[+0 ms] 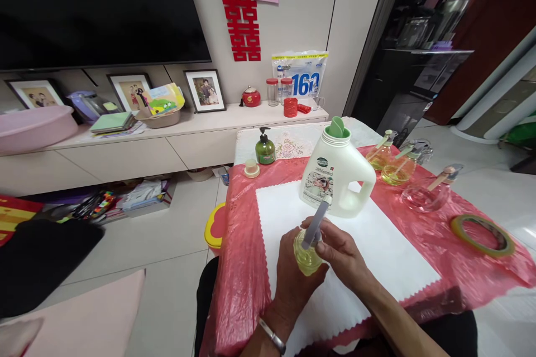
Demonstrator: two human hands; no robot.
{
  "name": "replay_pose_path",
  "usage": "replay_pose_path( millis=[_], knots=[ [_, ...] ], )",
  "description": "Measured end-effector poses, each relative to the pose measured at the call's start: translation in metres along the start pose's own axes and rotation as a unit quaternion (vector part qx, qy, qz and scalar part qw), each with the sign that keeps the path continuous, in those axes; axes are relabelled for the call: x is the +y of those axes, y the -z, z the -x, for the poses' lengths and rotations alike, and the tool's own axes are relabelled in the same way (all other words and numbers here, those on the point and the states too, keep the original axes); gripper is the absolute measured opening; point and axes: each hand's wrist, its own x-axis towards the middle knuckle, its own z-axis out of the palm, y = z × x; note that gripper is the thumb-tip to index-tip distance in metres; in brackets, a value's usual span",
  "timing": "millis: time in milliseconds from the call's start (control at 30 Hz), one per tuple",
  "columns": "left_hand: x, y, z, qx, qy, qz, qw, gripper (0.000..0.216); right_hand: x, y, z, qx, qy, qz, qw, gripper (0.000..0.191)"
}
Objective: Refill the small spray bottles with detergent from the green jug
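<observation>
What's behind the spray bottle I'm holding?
Beyond the spray bottle, a white jug stands on a white mat. I can't see the bit of jug behind the grey nozzle or the mat behind the left hand and right hand.

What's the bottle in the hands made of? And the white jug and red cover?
Held bottle: glass or clear plastic, shiny and see-through. White jug: probably plastic, smooth and softly shiny, with a moulded handle. Red cover: likely thin plastic film, glossy and crinkled.
</observation>
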Motion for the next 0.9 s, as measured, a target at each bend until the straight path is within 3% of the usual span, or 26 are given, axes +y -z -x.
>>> replay_pose_path(
  millis=[133, 333, 467, 733, 900],
  knots=[
    [-0.006, -0.004, 0.005, 0.014, -0.004, -0.002, 1.0, 0.052, 0.009, -0.001, 0.003, 0.006, -0.022, -0.032, 0.999, 0.032],
    [0.006, 0.003, -0.003, -0.024, -0.011, -0.006, 1.0, 0.036, 0.02, -0.007, 0.004, 0.067, -0.021, -0.077, 0.995, 0.042],
    [0.01, 0.005, -0.005, -0.023, -0.019, 0.006, 1.0, 0.043, 0.022, -0.004, 0.005, 0.055, -0.027, -0.082, 0.995, 0.044],
    [-0.017, -0.012, 0.019, 0.056, 0.082, 0.076, 0.992, 0.062, 0.033, 0.007, 0.007, 0.043, -0.031, -0.081, 0.995, 0.037],
    [-0.021, -0.013, 0.022, 0.053, 0.119, 0.094, 0.987, 0.066, 0.017, 0.004, -0.002, 0.022, -0.022, -0.088, 0.996, 0.041]
  ],
)
